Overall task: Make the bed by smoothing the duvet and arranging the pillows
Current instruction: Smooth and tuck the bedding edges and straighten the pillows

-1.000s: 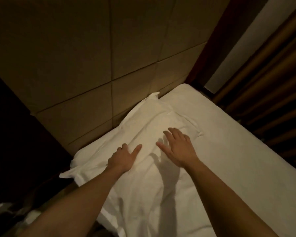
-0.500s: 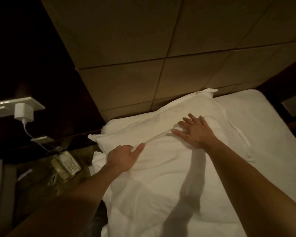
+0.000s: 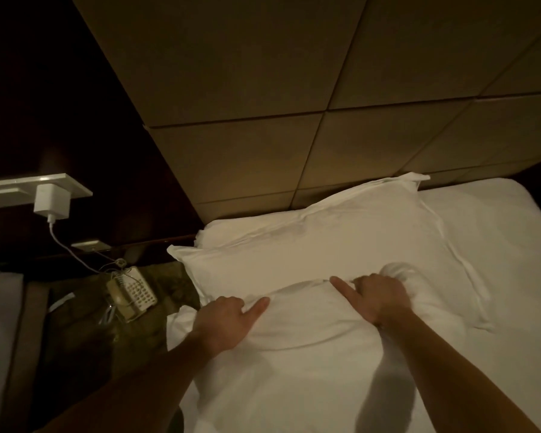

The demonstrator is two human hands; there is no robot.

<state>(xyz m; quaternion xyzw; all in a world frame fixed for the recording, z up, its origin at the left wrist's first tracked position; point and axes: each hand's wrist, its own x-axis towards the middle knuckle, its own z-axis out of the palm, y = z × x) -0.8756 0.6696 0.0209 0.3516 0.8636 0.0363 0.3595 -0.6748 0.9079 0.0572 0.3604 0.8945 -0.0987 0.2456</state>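
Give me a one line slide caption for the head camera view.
Both hands, left and right, grip the duvet edge below the pillow at the headboard.

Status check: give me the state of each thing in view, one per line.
left hand: gripping the duvet edge, thumb out
right hand: gripping the duvet edge, thumb out
duvet: bunched at its top edge, over the pillow's near part
pillow: flat against the headboard
charger: plugged in
telephone: handset on cradle

White pillow (image 3: 310,245), tan panelled headboard (image 3: 294,89) (dim light).
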